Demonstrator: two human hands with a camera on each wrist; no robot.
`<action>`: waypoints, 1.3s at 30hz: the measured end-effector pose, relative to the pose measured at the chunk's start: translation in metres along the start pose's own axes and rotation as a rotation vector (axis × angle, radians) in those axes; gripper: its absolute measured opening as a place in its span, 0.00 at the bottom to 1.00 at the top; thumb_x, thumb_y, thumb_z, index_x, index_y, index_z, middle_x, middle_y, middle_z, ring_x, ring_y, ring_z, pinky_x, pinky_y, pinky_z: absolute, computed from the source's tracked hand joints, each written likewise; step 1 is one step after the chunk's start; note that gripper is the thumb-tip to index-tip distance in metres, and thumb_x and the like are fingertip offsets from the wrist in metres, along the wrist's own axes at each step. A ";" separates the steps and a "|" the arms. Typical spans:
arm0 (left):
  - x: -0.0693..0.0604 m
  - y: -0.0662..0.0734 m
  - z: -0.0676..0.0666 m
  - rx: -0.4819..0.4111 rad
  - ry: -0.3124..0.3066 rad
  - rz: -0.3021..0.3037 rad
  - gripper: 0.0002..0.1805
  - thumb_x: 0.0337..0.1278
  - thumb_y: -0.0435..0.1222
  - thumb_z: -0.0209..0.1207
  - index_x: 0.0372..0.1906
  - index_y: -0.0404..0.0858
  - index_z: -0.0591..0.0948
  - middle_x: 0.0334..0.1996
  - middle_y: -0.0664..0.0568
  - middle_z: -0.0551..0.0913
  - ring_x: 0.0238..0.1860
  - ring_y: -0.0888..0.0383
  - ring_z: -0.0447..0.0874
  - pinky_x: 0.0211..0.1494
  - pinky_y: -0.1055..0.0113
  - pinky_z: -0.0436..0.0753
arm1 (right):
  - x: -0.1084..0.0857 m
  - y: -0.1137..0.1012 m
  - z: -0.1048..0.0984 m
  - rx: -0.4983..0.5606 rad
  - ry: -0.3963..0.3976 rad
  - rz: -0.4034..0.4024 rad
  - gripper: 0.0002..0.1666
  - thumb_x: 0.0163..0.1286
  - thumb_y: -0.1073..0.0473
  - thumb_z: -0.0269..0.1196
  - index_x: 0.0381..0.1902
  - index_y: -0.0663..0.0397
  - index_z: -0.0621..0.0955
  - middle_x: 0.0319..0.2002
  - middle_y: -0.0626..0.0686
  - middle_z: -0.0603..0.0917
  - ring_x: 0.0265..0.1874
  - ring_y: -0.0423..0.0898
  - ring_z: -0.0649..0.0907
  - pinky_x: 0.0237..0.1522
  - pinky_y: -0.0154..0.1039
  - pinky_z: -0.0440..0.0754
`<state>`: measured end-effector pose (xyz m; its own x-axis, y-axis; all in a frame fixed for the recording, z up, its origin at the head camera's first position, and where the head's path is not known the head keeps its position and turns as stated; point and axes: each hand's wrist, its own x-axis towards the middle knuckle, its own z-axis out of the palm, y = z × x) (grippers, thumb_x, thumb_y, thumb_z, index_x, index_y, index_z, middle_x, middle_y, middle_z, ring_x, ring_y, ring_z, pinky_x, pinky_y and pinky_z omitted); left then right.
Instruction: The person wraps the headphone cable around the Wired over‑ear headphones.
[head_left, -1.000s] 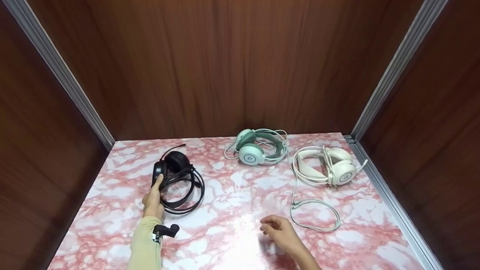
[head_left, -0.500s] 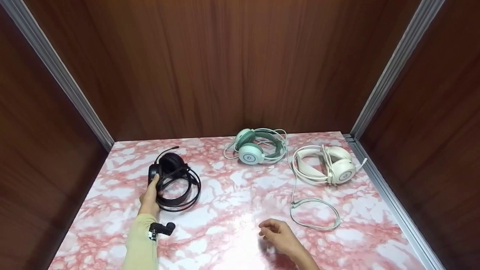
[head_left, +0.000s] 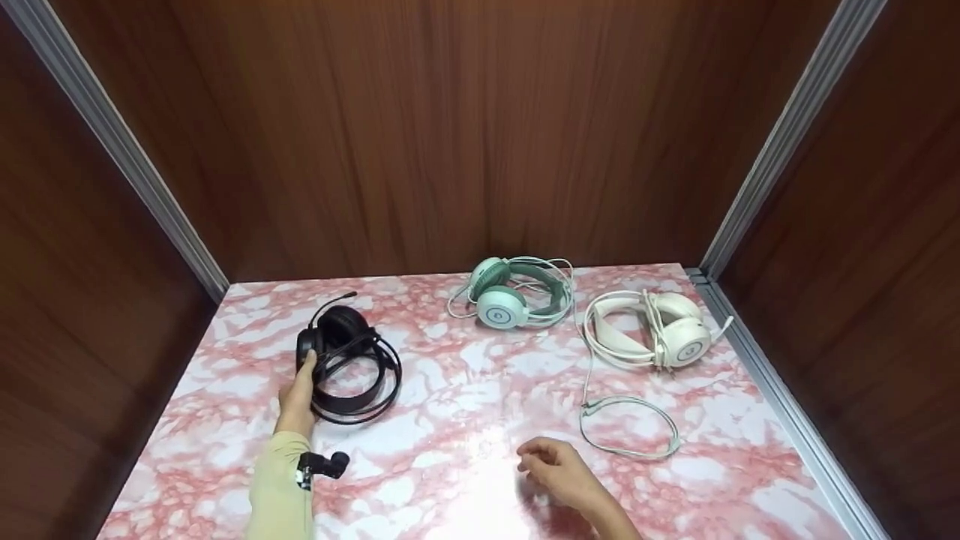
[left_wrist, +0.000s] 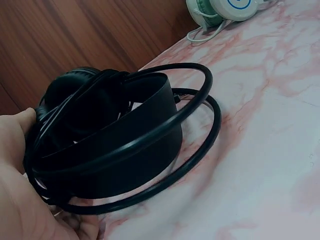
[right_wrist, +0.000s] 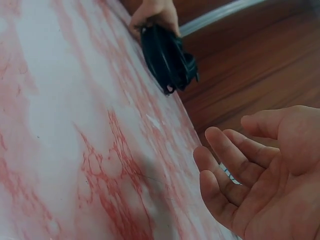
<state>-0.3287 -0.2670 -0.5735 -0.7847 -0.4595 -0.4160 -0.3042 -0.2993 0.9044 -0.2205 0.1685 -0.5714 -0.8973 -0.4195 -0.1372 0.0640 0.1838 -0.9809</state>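
On the left of the head view, my left hand [head_left: 298, 394] grips a black headset [head_left: 352, 403] by its near-left side, thumb along the ear cup. In the left wrist view the headband and its thin outer hoops [left_wrist: 200, 150] reach out from the palm, and some fingers curl beneath, close to the tabletop. The headset's microphone boom [head_left: 330, 301] points away toward the back. My right hand [head_left: 559, 472] hovers over the front middle of the table, holding nothing. Its fingers are loosely bent in the right wrist view, palm visible [right_wrist: 270, 185].
A mint-green headset [head_left: 502, 309] lies by the back wall, its cable [head_left: 630, 454] looping toward the front right. To its right is a cream headset [head_left: 686, 343] with its cord wrapped round it. Brown wood-grain panels [head_left: 450, 135] enclose the pink marbled table [head_left: 450, 405] at the back and sides.
The left hand and black headset have shifted slightly left, mostly in the first half second, and the headset has turned a little. The right hand has barely moved; the other headsets stay put.
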 end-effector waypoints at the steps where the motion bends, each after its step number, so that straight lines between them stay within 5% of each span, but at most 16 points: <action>1: -0.002 0.001 -0.001 0.025 0.017 0.006 0.57 0.49 0.64 0.62 0.70 0.28 0.55 0.65 0.35 0.61 0.61 0.45 0.65 0.61 0.59 0.70 | 0.000 0.000 0.000 -0.001 -0.001 -0.005 0.18 0.74 0.59 0.55 0.53 0.70 0.75 0.42 0.60 0.81 0.43 0.58 0.80 0.46 0.53 0.81; 7: -0.034 0.013 -0.003 0.270 0.149 0.185 0.45 0.58 0.55 0.60 0.67 0.26 0.60 0.60 0.29 0.65 0.59 0.38 0.64 0.61 0.52 0.66 | -0.001 -0.003 -0.001 -0.041 0.025 -0.032 0.18 0.74 0.59 0.55 0.52 0.69 0.75 0.40 0.58 0.81 0.41 0.58 0.81 0.45 0.52 0.81; 13: -0.094 0.021 0.009 0.407 0.181 0.545 0.17 0.61 0.37 0.60 0.50 0.29 0.78 0.44 0.37 0.79 0.44 0.47 0.77 0.49 0.59 0.71 | -0.006 -0.010 0.001 -0.110 0.134 -0.132 0.13 0.72 0.61 0.58 0.48 0.66 0.78 0.37 0.58 0.82 0.35 0.53 0.82 0.38 0.43 0.82; 16: -0.124 0.014 0.017 0.436 0.142 0.685 0.11 0.60 0.31 0.61 0.45 0.31 0.80 0.38 0.42 0.80 0.37 0.52 0.77 0.41 0.65 0.73 | -0.009 -0.015 0.004 -0.199 0.232 -0.215 0.08 0.68 0.64 0.62 0.43 0.61 0.81 0.33 0.53 0.83 0.30 0.45 0.81 0.33 0.36 0.81; 19: -0.149 -0.004 0.026 0.413 -0.029 0.752 0.08 0.60 0.27 0.60 0.44 0.32 0.80 0.36 0.44 0.81 0.35 0.56 0.77 0.38 0.69 0.76 | -0.016 -0.023 0.009 -0.288 0.341 -0.299 0.04 0.63 0.67 0.66 0.37 0.58 0.82 0.29 0.50 0.83 0.25 0.40 0.80 0.28 0.33 0.80; 24: -0.179 -0.050 0.047 0.422 -0.376 0.738 0.09 0.61 0.25 0.58 0.44 0.35 0.81 0.36 0.46 0.82 0.34 0.59 0.78 0.36 0.69 0.78 | -0.031 -0.041 0.022 -0.335 0.445 -0.416 0.07 0.58 0.75 0.67 0.30 0.62 0.80 0.25 0.52 0.83 0.20 0.42 0.78 0.23 0.33 0.79; 28: -0.202 -0.071 0.067 0.422 -0.552 0.705 0.08 0.61 0.24 0.57 0.42 0.34 0.81 0.35 0.44 0.82 0.33 0.57 0.79 0.34 0.70 0.77 | -0.031 -0.036 0.027 -0.347 0.436 -0.457 0.06 0.59 0.74 0.67 0.31 0.61 0.81 0.25 0.49 0.83 0.20 0.41 0.79 0.23 0.33 0.79; 34: -0.229 -0.063 0.090 0.413 -0.629 0.699 0.06 0.61 0.25 0.57 0.39 0.35 0.81 0.34 0.50 0.82 0.32 0.56 0.79 0.35 0.70 0.76 | -0.001 -0.023 0.011 -0.449 0.453 -0.529 0.06 0.61 0.69 0.67 0.31 0.52 0.83 0.25 0.41 0.82 0.23 0.37 0.79 0.24 0.37 0.79; 39: -0.225 -0.056 0.106 0.415 -0.665 0.656 0.05 0.64 0.27 0.56 0.40 0.35 0.81 0.35 0.51 0.82 0.32 0.55 0.79 0.35 0.69 0.76 | 0.040 -0.037 -0.019 -0.580 0.502 -0.565 0.06 0.59 0.69 0.66 0.35 0.57 0.84 0.32 0.48 0.85 0.33 0.46 0.82 0.37 0.45 0.80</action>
<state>-0.1923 -0.0579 -0.5201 -0.9663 0.1668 0.1960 0.2297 0.2159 0.9490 -0.2673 0.1616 -0.5378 -0.8206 -0.1751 0.5440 -0.5421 0.5397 -0.6441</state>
